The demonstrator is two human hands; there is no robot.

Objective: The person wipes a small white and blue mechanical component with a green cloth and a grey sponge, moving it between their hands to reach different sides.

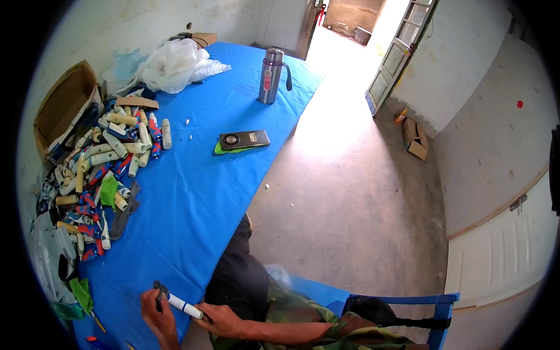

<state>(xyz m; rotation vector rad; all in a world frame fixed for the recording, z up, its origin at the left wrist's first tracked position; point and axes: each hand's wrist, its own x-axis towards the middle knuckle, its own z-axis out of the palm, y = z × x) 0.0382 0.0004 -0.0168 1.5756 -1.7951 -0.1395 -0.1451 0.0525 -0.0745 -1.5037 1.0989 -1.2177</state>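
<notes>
A white electric toothbrush handle with blue bands is held at a tilt over the near edge of the blue-covered table. My right hand grips its lower right end, and something dark shows between those fingers. At the upper left end, my left hand pinches a dark grey cloth against the handle. To the left lies a large heap of used toothbrush handles, cream, white and red-and-blue. A green cloth and a grey cloth lie on the heap's near side.
A steel vacuum flask stands towards the table's far end. Nearer is a dark flat device on a green cloth. Plastic wrap and an open cardboard box line the wall side. A blue chair is at lower right.
</notes>
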